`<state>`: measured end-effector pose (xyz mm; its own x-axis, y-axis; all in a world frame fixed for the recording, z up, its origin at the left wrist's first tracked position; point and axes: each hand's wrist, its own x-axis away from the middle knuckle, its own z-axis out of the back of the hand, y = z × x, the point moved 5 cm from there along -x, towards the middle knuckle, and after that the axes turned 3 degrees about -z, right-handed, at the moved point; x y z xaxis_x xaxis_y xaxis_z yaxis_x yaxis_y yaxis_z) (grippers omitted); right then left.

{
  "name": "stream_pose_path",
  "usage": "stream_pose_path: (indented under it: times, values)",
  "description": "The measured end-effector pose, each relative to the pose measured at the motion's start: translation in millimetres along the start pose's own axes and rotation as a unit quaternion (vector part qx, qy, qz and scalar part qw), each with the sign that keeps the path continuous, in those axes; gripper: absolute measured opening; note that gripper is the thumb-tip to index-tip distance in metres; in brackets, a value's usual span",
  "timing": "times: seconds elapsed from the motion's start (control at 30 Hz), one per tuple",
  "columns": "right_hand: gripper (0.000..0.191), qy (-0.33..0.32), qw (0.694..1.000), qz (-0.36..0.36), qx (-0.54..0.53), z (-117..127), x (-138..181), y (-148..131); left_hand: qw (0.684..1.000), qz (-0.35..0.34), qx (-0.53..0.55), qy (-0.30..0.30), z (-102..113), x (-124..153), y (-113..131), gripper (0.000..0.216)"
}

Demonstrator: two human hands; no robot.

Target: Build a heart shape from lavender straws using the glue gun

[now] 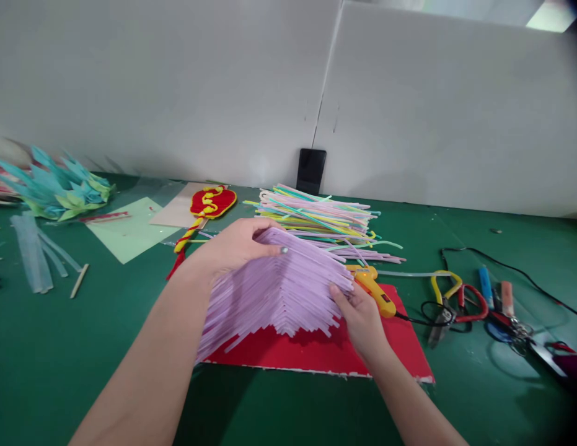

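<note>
A wide sheet of lilac pipe cleaners [288, 285], laid side by side with a V-shaped ridge down the middle, is held up between both hands. My left hand [246, 244] grips its upper edge, thumb in front and the other fingers behind. At its right edge, my right hand [357, 306] pinches the strip ends between thumb and fingers. Under the sheet lies a red board [311, 356]. A yellow glue gun [374, 291] rests on the board's far right part, just beyond my right hand.
Loose multicoloured pipe cleaners [316, 217] are heaped behind the sheet, near a black phone [311, 168] against the wall. Pliers [441, 310] and scissors [543, 353] lie right. At left are a red-and-yellow fan-shaped ornament [214, 203], green paper [130, 229] and turquoise paper-like leaves [56, 186].
</note>
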<state>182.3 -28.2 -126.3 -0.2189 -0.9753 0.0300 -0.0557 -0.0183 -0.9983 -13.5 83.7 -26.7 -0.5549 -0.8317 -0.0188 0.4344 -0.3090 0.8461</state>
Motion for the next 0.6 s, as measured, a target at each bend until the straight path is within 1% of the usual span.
stream_pose_path:
  times: [0.1, 0.2, 0.3, 0.43, 0.6]
  values:
    - [0.038, 0.021, 0.998, -0.02, -0.047, 3.3, -2.3, 7.0, 0.997, 0.01, 0.069, 0.028, 0.8, -2.6, -8.4, 0.045]
    - [0.042, 0.036, 0.995, -0.039, -0.087, 4.2, -3.3, 10.2, 0.994, 0.022, 0.095, 0.041, 0.8, -3.4, -12.6, 0.05]
    - [0.044, 0.042, 0.993, -0.049, -0.102, 3.7, -3.5, 10.6, 0.994, 0.024, 0.098, 0.037, 0.1, -2.6, -10.0, 0.048]
    - [0.042, 0.038, 0.995, -0.046, -0.085, 3.9, -3.6, 10.6, 0.994, 0.034, 0.084, 0.052, 0.7, -1.2, -4.9, 0.043]
    - [0.038, 0.037, 0.998, -0.018, -0.051, 5.7, -3.9, 10.0, 0.993, 0.04, 0.083, 0.076, 0.2, -1.0, -3.7, 0.032]
